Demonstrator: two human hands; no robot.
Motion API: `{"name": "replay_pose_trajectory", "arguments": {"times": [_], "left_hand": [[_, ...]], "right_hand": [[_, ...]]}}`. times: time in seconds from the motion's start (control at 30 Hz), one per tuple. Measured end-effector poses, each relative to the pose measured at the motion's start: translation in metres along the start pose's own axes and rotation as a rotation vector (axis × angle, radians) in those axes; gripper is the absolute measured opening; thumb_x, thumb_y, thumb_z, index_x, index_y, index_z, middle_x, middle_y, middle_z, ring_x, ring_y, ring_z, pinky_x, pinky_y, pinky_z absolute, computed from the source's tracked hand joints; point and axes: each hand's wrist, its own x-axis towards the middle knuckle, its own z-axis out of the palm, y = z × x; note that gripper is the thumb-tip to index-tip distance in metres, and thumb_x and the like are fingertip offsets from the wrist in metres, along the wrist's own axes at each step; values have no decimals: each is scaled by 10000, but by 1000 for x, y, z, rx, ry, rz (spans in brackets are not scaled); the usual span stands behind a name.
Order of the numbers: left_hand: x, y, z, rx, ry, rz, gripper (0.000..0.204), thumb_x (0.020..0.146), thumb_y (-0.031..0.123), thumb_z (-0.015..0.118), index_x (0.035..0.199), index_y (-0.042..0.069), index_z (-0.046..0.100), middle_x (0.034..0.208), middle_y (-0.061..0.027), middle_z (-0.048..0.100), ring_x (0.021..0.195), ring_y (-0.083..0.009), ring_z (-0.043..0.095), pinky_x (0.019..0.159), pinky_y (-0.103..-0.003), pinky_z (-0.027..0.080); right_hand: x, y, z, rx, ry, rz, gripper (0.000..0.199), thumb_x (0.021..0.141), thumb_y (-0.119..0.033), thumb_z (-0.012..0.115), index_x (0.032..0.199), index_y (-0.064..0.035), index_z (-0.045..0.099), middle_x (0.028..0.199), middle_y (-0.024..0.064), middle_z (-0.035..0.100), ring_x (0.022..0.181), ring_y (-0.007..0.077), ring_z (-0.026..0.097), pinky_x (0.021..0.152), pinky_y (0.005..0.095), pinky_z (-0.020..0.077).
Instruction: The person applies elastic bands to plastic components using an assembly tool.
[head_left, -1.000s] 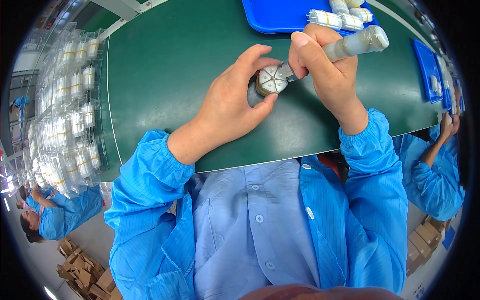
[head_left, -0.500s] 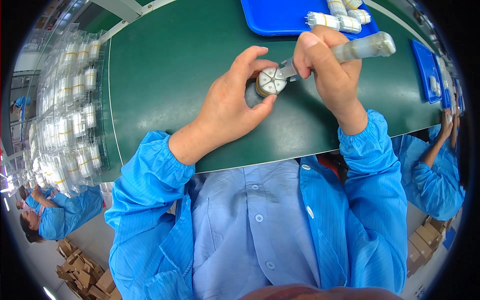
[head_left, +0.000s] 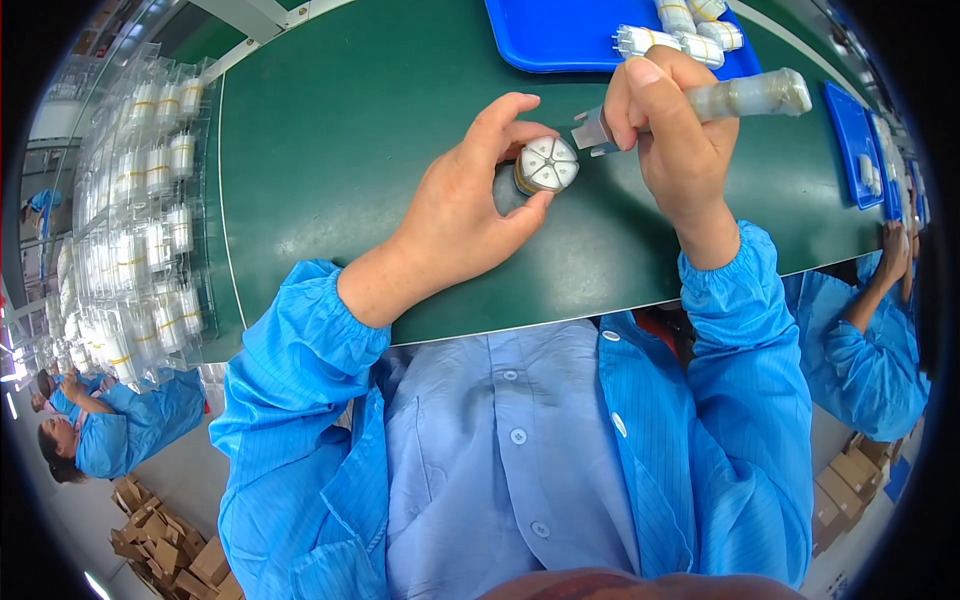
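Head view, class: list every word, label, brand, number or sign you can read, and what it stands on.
No text can be read.
White bundle in the left hand: no legible marks.
Tool in the right hand: none legible.
Dark marks at the lower right: too small and blurred to read.

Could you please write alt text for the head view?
The left hand holds a round, white segmented bundle at a green table while the right hand holds a pale-handled tool clear of it, near a blue tray.

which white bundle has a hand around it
The white bundle in the left hand, wedge-patterned end facing up; those on the nearer blue tray or in clear bags are in no hand.
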Motion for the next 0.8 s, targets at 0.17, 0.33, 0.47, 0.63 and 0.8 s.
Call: {"name": "replay_pose_trajectory", "arguments": {"times": [0.17,0.33,0.47,0.63,0.8], "left_hand": [[2,0,1,-7,-20,37,708,783,-2,689,1382,38,313,1177,-165,639,1056,-335,651,924,-382,530],[3,-6,3,-14,-37,25,613,791,19,724,1315,21,406,1154,-149,637,1096,-280,637,979,-362,503],[8,-17,-6,-596,-82,-243,452,885,19,682,1274,-15,454,1180,-123,618,1113,-194,604,983,-331,491],[11,-19,-33,-914,-100,-353,481,961,135,590,1378,-32,420,1313,-204,554,1207,-317,571,1014,-429,495],[-2,-7,-53,-1027,-57,-312,502,982,181,555,1395,-58,395,1359,-244,507,1242,-380,540,1010,-489,502]], "right_hand": [[-5,4,3,-47,-76,57,362,961,-163,570,618,-67,510,565,-20,514,534,41,442,488,235,333],[-8,6,3,-80,-98,90,358,955,-170,586,622,-63,505,574,-21,517,539,40,445,493,244,340],[2,11,-5,51,111,53,345,951,-179,599,637,-64,515,586,-4,537,555,63,476,503,251,349],[1,32,-13,-239,42,-21,392,963,-203,594,611,-59,498,568,-6,516,537,65,469,488,250,353],[-4,46,1,-406,-162,38,386,951,-229,627,628,-72,485,554,-29,474,529,66,441,488,271,340]]}}
